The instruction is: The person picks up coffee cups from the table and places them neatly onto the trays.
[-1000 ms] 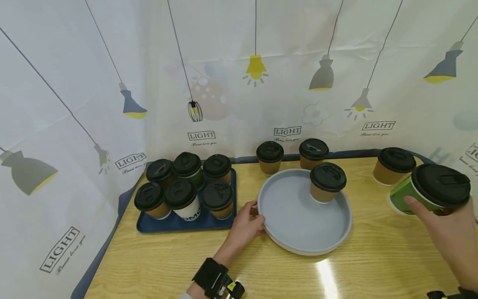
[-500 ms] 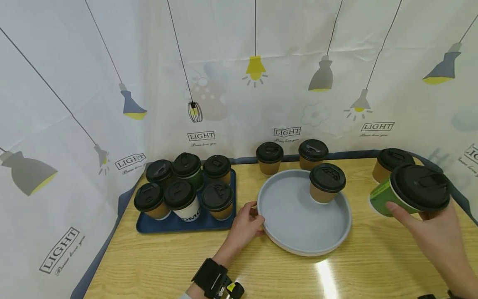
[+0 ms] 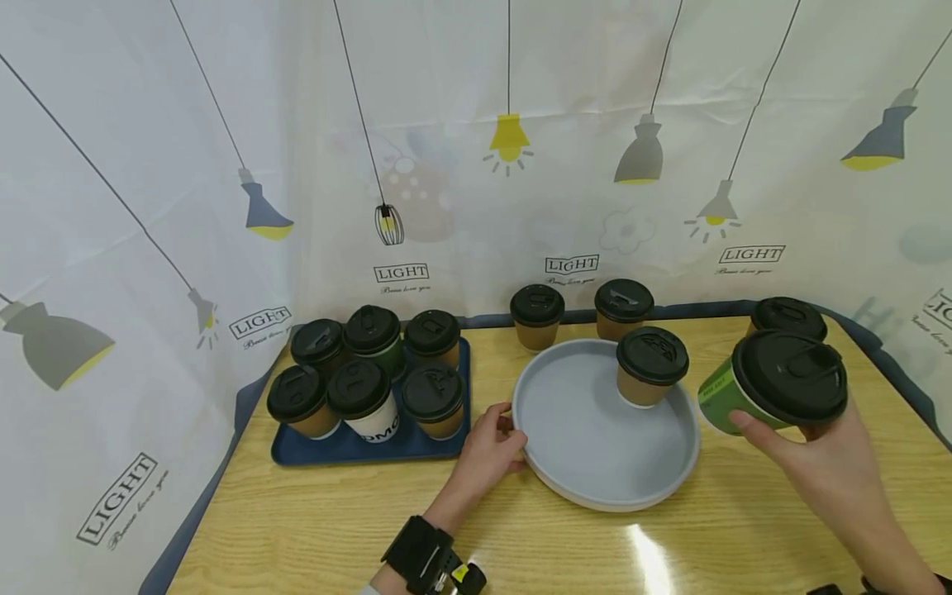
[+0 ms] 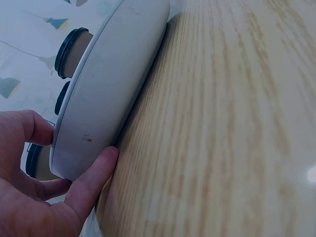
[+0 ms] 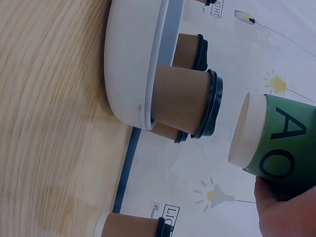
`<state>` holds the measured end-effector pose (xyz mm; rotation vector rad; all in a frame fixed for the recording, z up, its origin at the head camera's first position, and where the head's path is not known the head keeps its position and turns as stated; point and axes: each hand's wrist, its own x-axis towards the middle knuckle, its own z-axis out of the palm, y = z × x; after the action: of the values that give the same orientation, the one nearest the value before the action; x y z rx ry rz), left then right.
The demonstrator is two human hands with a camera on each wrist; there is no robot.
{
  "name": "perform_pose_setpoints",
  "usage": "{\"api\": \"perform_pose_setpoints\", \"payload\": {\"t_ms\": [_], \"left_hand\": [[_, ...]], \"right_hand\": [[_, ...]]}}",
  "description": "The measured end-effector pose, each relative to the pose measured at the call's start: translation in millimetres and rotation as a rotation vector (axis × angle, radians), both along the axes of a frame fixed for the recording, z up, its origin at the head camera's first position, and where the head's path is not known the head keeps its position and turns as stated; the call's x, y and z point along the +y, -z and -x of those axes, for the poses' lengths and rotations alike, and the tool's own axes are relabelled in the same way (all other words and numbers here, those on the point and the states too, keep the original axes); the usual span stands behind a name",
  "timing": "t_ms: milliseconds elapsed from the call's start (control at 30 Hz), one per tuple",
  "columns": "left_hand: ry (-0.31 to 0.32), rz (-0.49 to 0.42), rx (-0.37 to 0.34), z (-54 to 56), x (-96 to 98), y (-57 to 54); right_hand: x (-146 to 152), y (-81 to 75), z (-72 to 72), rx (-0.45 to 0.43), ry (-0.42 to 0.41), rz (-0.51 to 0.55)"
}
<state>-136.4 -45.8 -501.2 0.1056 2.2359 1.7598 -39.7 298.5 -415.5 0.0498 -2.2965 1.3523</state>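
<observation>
While the R hand (image 3: pixel 825 467) is clamped round a green paper cup w/ blk plastic lid (image 3: pixel 773 380), the L hand (image 3: pixel 487 446) grips the rim of a round, shallow grey tray (image 3: pixel 587 434) at approx. its 8 o'clock — one digit against the outer wall, per L wrist view. Held cup is up off the tabletop, near the tray's 3 o'clock edge. Standing upright in the tray, approx. 1 o'clock: a brown paper cup w/ blk lid (image 3: pixel 650 368).

Outside the tray, one small brown lidded cup (image 3: pixel 537 318) sits at 11 o'clock, a similar brown cup (image 3: pixel 624 310) at 12; a further brown cup (image 3: pixel 788 314), partly hidden by the held one, at approx. 2. Off at 9 o'clock — a rectangular dark-blue tray (image 3: pixel 335 451) w/ six blk-lidded cups (image 3: pixel 364 388), incl. a white one w/ dark letters. All on a light wood-grain table (image 3: pixel 297 529); white lamp-print cloth (image 3: pixel 446 66) behind.
</observation>
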Motion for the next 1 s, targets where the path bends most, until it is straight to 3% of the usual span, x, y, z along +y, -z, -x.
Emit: {"api": "perform_pose_setpoints", "payload": {"t_ms": [200, 467, 767, 1000], "left_hand": [[0.0, 0.003, 0.002, 0.2, -0.2, 0.3], [-0.001, -0.001, -0.001, -0.5, -0.6, 0.2], [-0.007, 0.006, -0.006, -1.1, -0.7, 0.7], [-0.003, -0.004, -0.004, -0.7, -0.8, 1.0]], "right_hand": [[-7, 5.2, 2.8, -0.023, -0.039, -0.001], [-18, 25.1, 8.2, -0.093, -0.073, -0.011], [-26, 35.2, 15.0, -0.275, -0.042, -0.078], [-28, 46.7, 17.9, -0.212, -0.126, -0.063]]}}
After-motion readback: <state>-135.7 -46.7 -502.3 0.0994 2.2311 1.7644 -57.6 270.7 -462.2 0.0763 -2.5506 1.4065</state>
